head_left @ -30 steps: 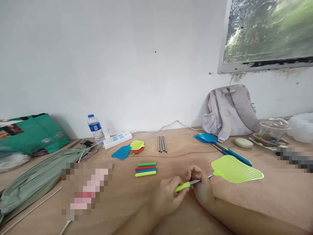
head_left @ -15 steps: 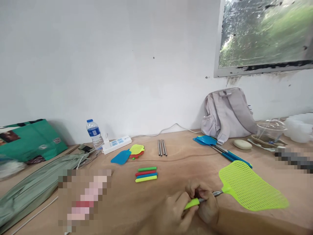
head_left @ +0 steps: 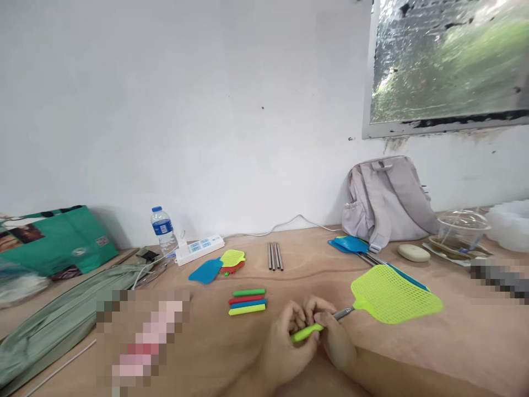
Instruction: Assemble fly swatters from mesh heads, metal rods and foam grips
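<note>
Between my two hands is a yellow-green fly swatter (head_left: 397,296), its perforated head pointing right and its metal rod running into my grip. My left hand (head_left: 289,350) is closed around the yellow-green handle (head_left: 306,333). Beside it, my right hand (head_left: 335,336) is closed where the rod meets the handle, with the thumb on top. Left of my hands lie several loose handle sleeves (head_left: 247,302) in green, red, blue and yellow. Farther back are several metal rods (head_left: 275,257) and a group of loose swatter heads (head_left: 206,270).
Assembled blue swatters (head_left: 351,244) lie back right, partly behind the held head, near a grey backpack (head_left: 388,201) and an oval cream object (head_left: 414,253). A power strip (head_left: 200,249) and water bottle (head_left: 163,229) stand back left, near a green bag (head_left: 61,242).
Both hands and the swatter have shifted left and slightly up. My right hand now sits closer to the handle, with less rod showing between. The view has tilted slightly.
</note>
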Demonstrator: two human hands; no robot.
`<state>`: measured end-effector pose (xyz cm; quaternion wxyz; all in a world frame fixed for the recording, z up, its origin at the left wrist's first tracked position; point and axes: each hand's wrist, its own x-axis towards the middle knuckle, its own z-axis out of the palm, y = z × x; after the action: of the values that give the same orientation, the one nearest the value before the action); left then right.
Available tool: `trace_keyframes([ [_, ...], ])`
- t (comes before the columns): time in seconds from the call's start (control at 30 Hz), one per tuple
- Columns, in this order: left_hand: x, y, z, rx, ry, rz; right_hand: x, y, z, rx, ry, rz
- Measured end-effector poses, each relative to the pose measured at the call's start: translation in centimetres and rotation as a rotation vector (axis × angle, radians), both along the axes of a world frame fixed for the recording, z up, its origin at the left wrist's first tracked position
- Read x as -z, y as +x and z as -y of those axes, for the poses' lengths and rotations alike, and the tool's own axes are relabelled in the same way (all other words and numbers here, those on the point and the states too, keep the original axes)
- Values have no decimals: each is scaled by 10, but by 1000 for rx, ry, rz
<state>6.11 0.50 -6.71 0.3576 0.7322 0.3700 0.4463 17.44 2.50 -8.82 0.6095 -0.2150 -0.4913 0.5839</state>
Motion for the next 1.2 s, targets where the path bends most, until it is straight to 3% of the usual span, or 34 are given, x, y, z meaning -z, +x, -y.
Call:
trace_keyframes([
  [0.13,6,-6,-9,62,-120,95,-7,8,-15,-151,-235,39],
  [0.27,4,-16,-17,-68,-67,-13,-16,40,-36,-78,-263,362],
  [0.4,-6,-35,-26,-349,266,-211,-31,73,-45,-102,-140,770],
  [0.47,-12,-42,-27,-486,515,-365,-39,78,-40,-145,-78,925],
  [0.53,-19,-44,-23,-553,794,-533,-46,76,-32,-92,67,1103],
  [0.6,-22,-39,-17,-481,1014,-703,-49,69,-23,-5,292,1246],
  [0.7,-22,-23,-11,-303,1148,-901,-47,59,-14,51,532,1367],
  [0.87,-16,-12,-16,-382,1075,-996,-46,53,-10,189,654,1496],
  [1.0,-21,-17,-19,-290,948,-1132,-47,57,-13,275,820,1519],
  [1.2,-40,-13,-19,-223,888,-1179,-43,66,-26,400,1053,1484],
])
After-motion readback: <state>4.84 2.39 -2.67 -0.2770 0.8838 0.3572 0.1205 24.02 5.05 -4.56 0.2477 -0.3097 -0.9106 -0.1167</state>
